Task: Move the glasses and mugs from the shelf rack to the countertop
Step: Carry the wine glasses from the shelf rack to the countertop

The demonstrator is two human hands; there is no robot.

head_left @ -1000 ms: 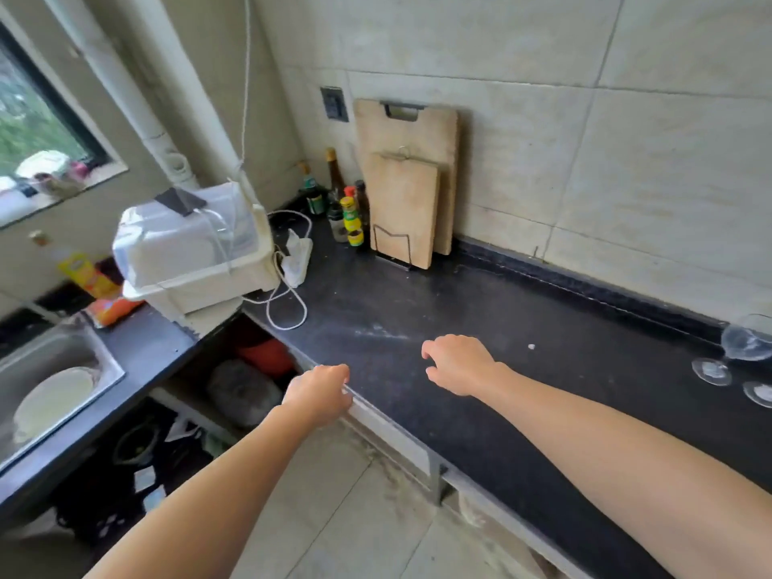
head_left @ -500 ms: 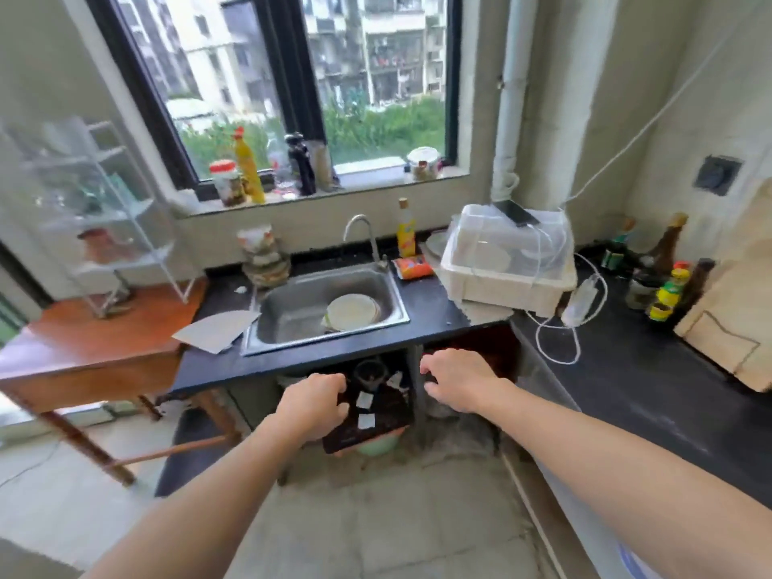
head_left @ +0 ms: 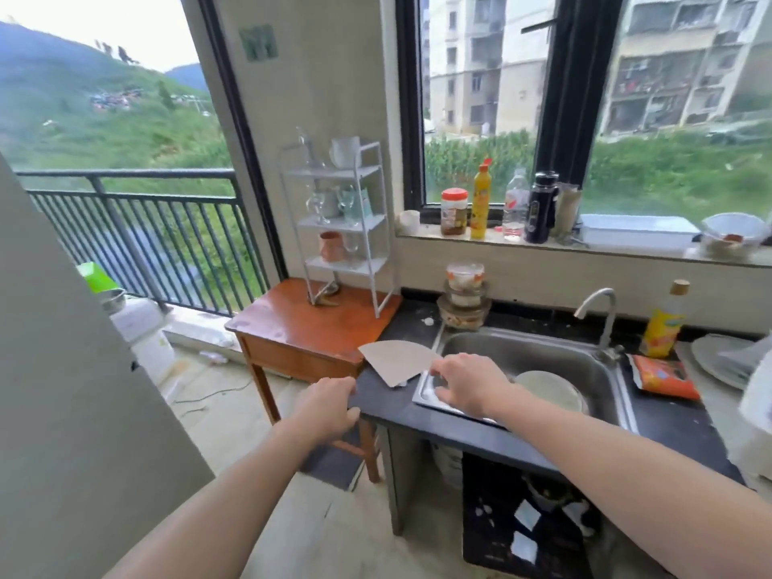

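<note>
A white three-tier shelf rack [head_left: 369,221] stands on a small wooden table [head_left: 288,323] left of the sink. Its top tier holds a white mug [head_left: 345,151] and a clear glass [head_left: 307,150]. Two wine glasses [head_left: 332,204] stand on the middle tier. A pink mug [head_left: 331,246] and a clear glass [head_left: 352,246] sit on the lowest tier. My left hand [head_left: 328,403] hovers near the black countertop's [head_left: 388,405] corner with fingers loosely curled, holding nothing. My right hand [head_left: 465,382] floats above the sink's left rim, fingers spread, also holding nothing. Both hands are well short of the rack.
A steel sink [head_left: 585,361] holds a plate [head_left: 547,388]. A folded paper sheet [head_left: 397,359] lies on the counter by the sink. Stacked glass bowls [head_left: 463,296] stand behind it. Bottles and jars line the windowsill [head_left: 497,206]. A balcony railing [head_left: 138,227] is at the left.
My view has swung left from the long counter past the sink to the shelf rack. Both hands stay held out in front, holding nothing throughout.
</note>
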